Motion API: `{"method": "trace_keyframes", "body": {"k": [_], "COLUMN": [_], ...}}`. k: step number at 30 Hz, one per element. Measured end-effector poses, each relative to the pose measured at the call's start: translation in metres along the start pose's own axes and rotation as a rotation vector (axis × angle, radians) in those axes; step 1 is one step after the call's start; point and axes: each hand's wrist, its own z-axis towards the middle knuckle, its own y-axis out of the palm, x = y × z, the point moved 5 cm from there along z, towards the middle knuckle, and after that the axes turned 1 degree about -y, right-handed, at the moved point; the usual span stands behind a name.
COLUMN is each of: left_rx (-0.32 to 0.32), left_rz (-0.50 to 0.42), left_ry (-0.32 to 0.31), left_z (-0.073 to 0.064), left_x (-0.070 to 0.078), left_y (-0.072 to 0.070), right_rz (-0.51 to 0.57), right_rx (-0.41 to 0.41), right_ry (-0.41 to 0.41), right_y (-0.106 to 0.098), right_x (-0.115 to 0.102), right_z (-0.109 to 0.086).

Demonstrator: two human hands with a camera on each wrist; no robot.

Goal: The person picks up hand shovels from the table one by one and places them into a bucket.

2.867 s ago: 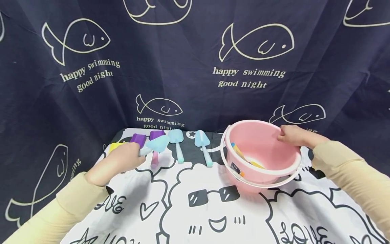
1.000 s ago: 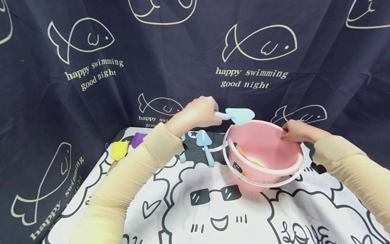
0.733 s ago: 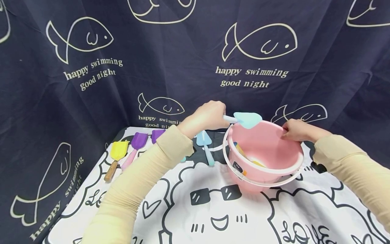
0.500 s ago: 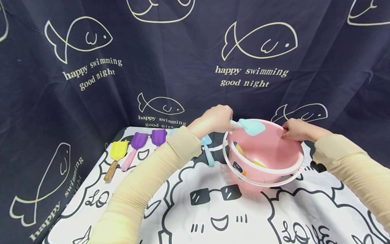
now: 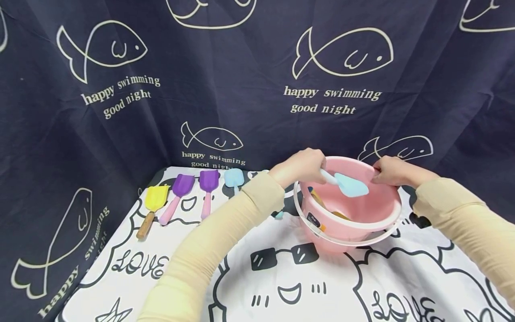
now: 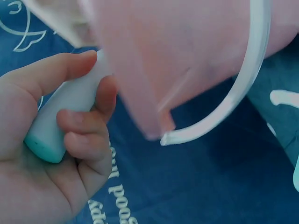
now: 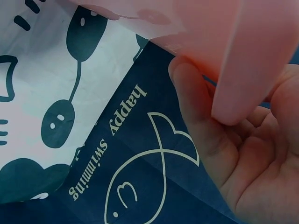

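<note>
My left hand [image 5: 301, 166] holds a light blue toy trowel [image 5: 352, 185] over the mouth of the pink bucket [image 5: 331, 230], with the blade inside the rim. In the left wrist view, the fingers curl round its pale handle [image 6: 74, 102], which has a teal end. On the bucket's right, my right hand [image 5: 396, 170] grips the rim, and the bucket leans toward me. The right wrist view has the rim [image 7: 233, 98] between thumb and fingers. Partly hidden items with yellow parts [image 5: 341, 215] lie inside the bucket.
At the left of the patterned cloth [image 5: 277, 273] lie a yellow shovel [image 5: 156, 198] with a wooden handle, two purple shovels [image 5: 208, 180] and a light blue one [image 5: 234, 177]. My left sleeve [image 5: 217, 237] covers most of another trowel. A dark fish-print curtain [image 5: 241, 80] hangs behind.
My left hand has carried the trowel from the left side rightward, then lowered its blade into the bucket's mouth. The right hand has kept its hold on the rim.
</note>
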Motion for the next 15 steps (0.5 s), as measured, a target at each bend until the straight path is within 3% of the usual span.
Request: {"method": "trace_keyframes", "body": {"k": [3,15], "left_rx": [-0.018,-0.067], "left_rz": [0.009,0.153], "left_ry": [0.043,0.105], "left_z": [0.006,0.017], "left_x": [0.006,0.016], "left_y": [0.01,0.039], "right_rz": [-0.005,0.019], "right_rx": [0.005,0.001], "right_ry": [-0.006,-0.009], "right_y": [0.0,0.001], "right_x": [0.0,0.0], "right_z": [0.002,0.0]}}
